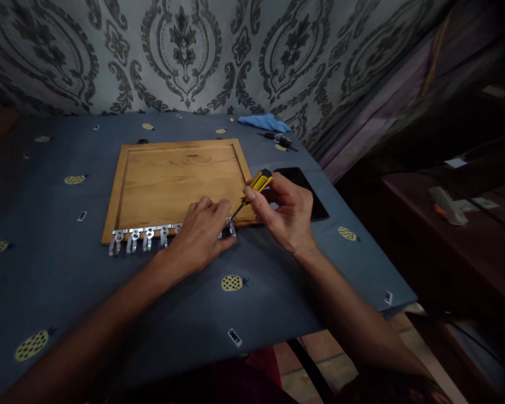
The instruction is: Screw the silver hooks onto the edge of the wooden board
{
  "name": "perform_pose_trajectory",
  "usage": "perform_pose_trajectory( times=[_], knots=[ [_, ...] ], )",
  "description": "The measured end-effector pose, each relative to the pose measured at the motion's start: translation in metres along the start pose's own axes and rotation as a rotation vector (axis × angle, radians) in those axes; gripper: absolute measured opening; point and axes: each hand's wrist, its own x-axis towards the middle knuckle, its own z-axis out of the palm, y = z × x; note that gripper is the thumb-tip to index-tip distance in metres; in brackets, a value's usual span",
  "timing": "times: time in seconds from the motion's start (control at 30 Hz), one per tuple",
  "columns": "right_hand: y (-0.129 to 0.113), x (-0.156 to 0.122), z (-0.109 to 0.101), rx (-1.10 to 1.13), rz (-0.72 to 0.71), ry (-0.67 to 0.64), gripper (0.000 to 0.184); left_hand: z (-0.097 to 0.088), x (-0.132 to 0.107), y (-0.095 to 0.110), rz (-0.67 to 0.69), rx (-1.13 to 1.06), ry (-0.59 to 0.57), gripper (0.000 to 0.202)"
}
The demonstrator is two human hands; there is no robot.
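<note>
1. Driving a screw at the rail, by the look of it: the right hand (288,216) is closed round the yellow-and-black handle of the screwdriver (258,182). The shaft slants down and left.
2. Rail (141,234): a metal strip with a row of hooks, lying along the near edge of the board (177,179). Its right end meets the screwdriver tip close to the board's near right corner.
3. Left hand (204,230): palm down, fingers curled over the rail just left of the tip. It presses the rail and holds nothing else. The screw itself is too small to make out.
4. Board: pale wood with a raised rim, flat on the table (109,292), about midway between its near and far edges.
5. Nearby: a dark phone (315,205) just right of the board, beside the right hand, and a blue rag (263,122) near the table's far right corner.
6. Handling, as judgement:
   - The slanted shaft risks slipping out of the screw head, so stand it straighter over the screw before turning.
   - Push down along the shaft and turn slowly.
   - Press the rail flush to the board's edge so that the row does not skew.
   - Clear the left fingertips from the tip's path, since a slip would run toward them.
</note>
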Motion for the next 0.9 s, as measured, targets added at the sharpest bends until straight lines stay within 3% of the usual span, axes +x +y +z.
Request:
perform_pose_trajectory(
  times=[0.17,0.3,0.5,0.63,0.7,0.77,0.9],
  knots=[
    [0.001,-0.001,0.001,-0.011,0.001,-0.016,0.018,-0.004,-0.002,0.002,0.024,0.078,-0.019,0.043],
    [0.000,-0.002,0.001,0.010,0.016,-0.017,0.022,-0.012,-0.006,-0.001,0.026,0.119,0.036,0.050],
    [0.000,-0.001,0.001,-0.003,0.012,-0.022,0.024,-0.023,-0.030,-0.002,0.124,0.080,0.124,0.032],
    [0.001,0.000,0.001,-0.004,-0.029,0.004,0.027,-0.007,-0.057,0.008,0.390,0.106,0.199,0.008],
    [0.001,0.001,0.002,-0.011,-0.048,0.020,0.028,0.008,-0.069,0.015,0.500,0.147,0.212,0.020],
    [0.001,0.001,0.002,-0.017,-0.040,0.022,0.028,0.022,-0.077,0.022,0.609,0.162,0.239,0.020],
    [0.001,-0.001,0.001,-0.018,0.006,0.007,0.027,0.040,-0.086,0.031,0.737,0.149,0.187,0.021]
  ],
)
